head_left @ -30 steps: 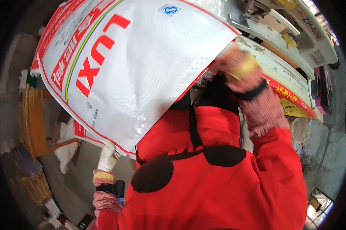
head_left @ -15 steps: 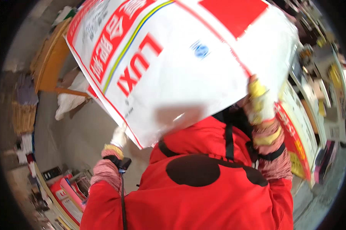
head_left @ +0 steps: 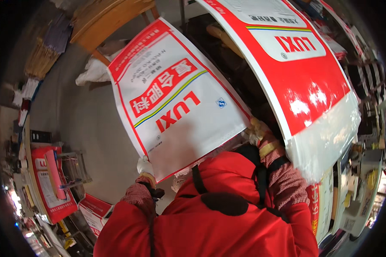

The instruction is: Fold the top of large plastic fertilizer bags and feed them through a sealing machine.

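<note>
A flat white plastic sack (head_left: 201,124) with red print, a red border and a yellow-blue-green stripe spreads out in front of me. My left hand (head_left: 145,165), in a white glove, grips its near left corner. At the near right corner my right hand (head_left: 256,132), gloved in white and yellow, has its fingers closed on the sack's edge. Right of that hand, a second printed sack (head_left: 304,90), mostly red with a white see-through end, lies bowed over a dark surface.
A wooden table or bench (head_left: 111,17) stands at the far left, with a crumpled white bag (head_left: 94,70) beneath its edge. Red-and-white sacks (head_left: 53,184) lie by a metal frame on the left. Pale machine parts (head_left: 360,192) line the right side. Grey floor (head_left: 90,124) shows left of the sack.
The sack has dropped from high in front of me and now lies flatter and farther down, both hands still on its corners. My view has turned, showing the second sack on the right.
</note>
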The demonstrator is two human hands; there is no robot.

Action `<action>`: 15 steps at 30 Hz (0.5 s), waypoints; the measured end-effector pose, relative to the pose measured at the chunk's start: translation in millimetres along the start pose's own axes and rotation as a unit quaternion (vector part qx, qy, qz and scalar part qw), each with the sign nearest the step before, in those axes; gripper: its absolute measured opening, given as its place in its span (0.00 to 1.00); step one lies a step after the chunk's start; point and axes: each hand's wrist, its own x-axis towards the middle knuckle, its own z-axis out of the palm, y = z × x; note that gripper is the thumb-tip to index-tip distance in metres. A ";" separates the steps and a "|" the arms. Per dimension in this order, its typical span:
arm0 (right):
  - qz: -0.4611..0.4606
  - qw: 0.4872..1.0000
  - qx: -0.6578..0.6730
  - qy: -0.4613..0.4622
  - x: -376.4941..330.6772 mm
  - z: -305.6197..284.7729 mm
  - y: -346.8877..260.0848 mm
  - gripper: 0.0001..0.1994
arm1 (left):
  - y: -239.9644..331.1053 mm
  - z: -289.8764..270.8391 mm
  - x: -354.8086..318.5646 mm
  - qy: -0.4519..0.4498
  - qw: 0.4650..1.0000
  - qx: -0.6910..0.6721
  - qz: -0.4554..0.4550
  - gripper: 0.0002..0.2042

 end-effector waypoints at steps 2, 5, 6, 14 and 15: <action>-0.021 0.999 0.030 -0.013 0.3 -33.6 -6.3 0.15 | 63.9 -4.4 -25.4 -0.015 0.999 -0.043 0.018 0.10; -0.019 0.995 0.101 -0.018 -11.5 -26.8 -9.3 0.14 | 99.0 -17.5 -23.3 -0.038 0.996 -0.074 0.022 0.11; 0.000 0.984 0.175 -0.016 -7.5 -26.1 -4.8 0.14 | 86.1 -7.2 -2.1 -0.024 0.997 -0.001 0.070 0.11; -0.067 0.953 0.270 -0.118 13.5 -77.1 22.7 0.13 | 129.3 15.9 32.2 -0.056 0.988 0.078 0.121 0.13; -0.084 0.937 0.231 -0.248 16.8 -74.9 29.4 0.14 | 110.4 18.7 50.1 -0.047 0.988 0.082 0.123 0.13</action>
